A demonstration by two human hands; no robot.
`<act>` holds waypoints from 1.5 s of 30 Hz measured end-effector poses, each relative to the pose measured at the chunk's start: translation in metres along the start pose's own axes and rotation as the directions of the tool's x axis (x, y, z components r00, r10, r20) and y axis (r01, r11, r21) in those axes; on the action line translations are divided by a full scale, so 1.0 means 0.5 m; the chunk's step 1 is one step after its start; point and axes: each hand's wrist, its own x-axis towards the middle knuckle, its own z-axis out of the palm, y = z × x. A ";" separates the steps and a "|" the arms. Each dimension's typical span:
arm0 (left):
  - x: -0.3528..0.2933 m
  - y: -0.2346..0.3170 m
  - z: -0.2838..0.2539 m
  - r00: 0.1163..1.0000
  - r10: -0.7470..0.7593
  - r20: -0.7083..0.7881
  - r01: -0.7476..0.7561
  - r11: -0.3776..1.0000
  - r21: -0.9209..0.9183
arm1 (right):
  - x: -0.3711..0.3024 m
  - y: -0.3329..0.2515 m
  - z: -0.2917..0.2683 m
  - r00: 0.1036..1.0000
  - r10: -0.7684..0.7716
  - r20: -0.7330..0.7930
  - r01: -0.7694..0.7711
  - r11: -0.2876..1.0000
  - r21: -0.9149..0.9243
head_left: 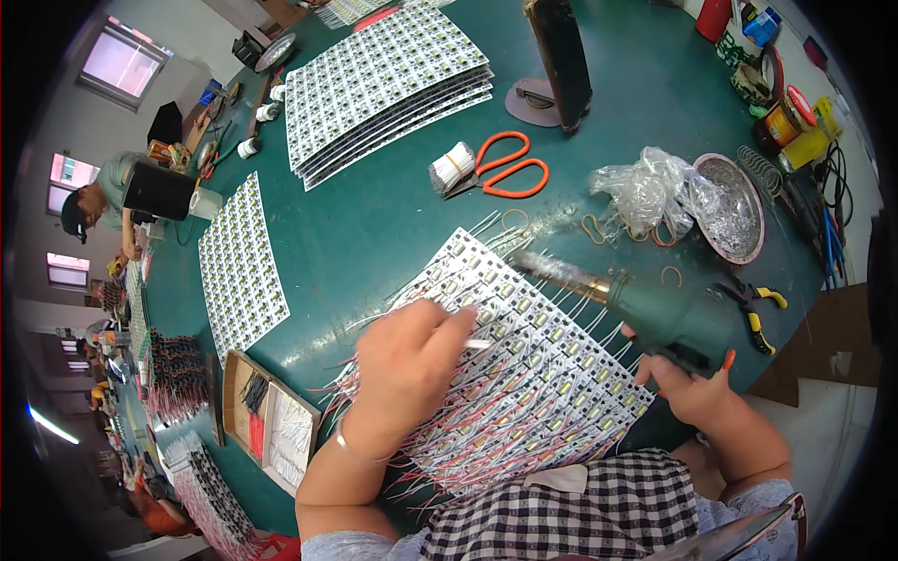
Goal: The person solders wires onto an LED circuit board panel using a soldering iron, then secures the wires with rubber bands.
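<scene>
A green heat gun [669, 313] with a narrow metal nozzle is gripped in my right hand [687, 383], its tip over the far right edge of a sheet of small circuit boards [552, 351]. Rows of red, white and black wires spread from that sheet. My left hand [412, 360] is closed above the sheet's left part, pinching a short, thin white piece [477, 344] between thumb and finger. Whether the piece is joined to a wire cannot be made out.
A divided box [271, 421] of small tubes or wires stands left. Beyond are a stack of board sheets [383, 84], a single sheet [243, 266], orange-handled scissors [514, 168] and an upright phone [561, 61]. To the right lie a round dish [734, 210] and yellow-handled pliers [758, 318].
</scene>
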 end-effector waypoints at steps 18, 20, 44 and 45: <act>-0.015 -0.014 0.085 0.999 -0.033 -0.002 0.032 0.989 -0.141 | 0.011 0.019 0.002 0.942 -0.256 0.218 0.313 0.902 -0.296; -0.009 -0.011 0.083 0.995 -0.061 0.085 0.075 0.982 -0.173 | 0.011 0.019 0.002 0.918 -0.310 0.248 0.382 0.859 -0.342; -0.006 -0.004 0.080 0.993 -0.045 0.106 0.055 0.994 -0.097 | -0.004 -0.009 -0.006 0.909 -0.313 0.277 0.412 0.777 -0.475; -0.007 -0.004 0.080 0.993 -0.045 0.108 0.056 0.994 -0.096 | -0.009 -0.016 -0.002 0.955 -0.247 0.167 0.294 0.866 -0.404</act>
